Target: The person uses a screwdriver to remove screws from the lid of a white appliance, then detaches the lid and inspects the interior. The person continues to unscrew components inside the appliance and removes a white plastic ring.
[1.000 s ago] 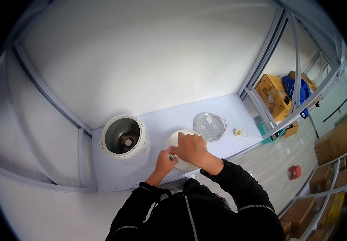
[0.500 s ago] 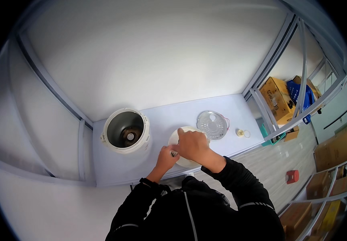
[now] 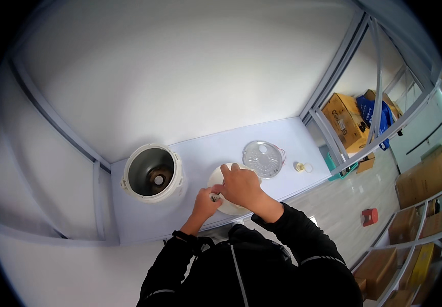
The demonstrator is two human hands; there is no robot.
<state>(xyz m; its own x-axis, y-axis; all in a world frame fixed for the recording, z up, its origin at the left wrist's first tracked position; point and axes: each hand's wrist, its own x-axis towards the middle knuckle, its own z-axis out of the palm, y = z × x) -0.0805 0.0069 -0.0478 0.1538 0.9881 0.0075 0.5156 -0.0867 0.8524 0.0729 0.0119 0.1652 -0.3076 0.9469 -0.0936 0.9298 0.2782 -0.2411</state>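
Observation:
My left hand (image 3: pixel 205 203) is closed on a small pale part with dark bits (image 3: pixel 214 197), low on the left of a round white lid-like piece (image 3: pixel 227 207). My right hand (image 3: pixel 239 187) lies over that piece, fingers bent, its thumb beside my left fingertips; what it grips is hidden. To the left stands an open white cooker body (image 3: pixel 175 184) with a dark, stained interior. Behind my hands lies a perforated silver round plate (image 3: pixel 262 163) with a thin wire loop. Right of it are a small cream cap (image 3: pixel 299 167) and a clear ring (image 3: pixel 308 167).
The white worktop (image 3: pixel 205 140) sits inside a metal frame against a wall. At right are cardboard boxes (image 3: pixel 343 120), a blue bag (image 3: pixel 382 125), a teal crate (image 3: pixel 333 169), a red stool (image 3: pixel 369 216) on the floor and shelves with boxes (image 3: pixel 405 225).
The view has shifted slightly, moving the scene left in the picture. Both hands stay together at the white piece, with the right fingers slightly repositioned.

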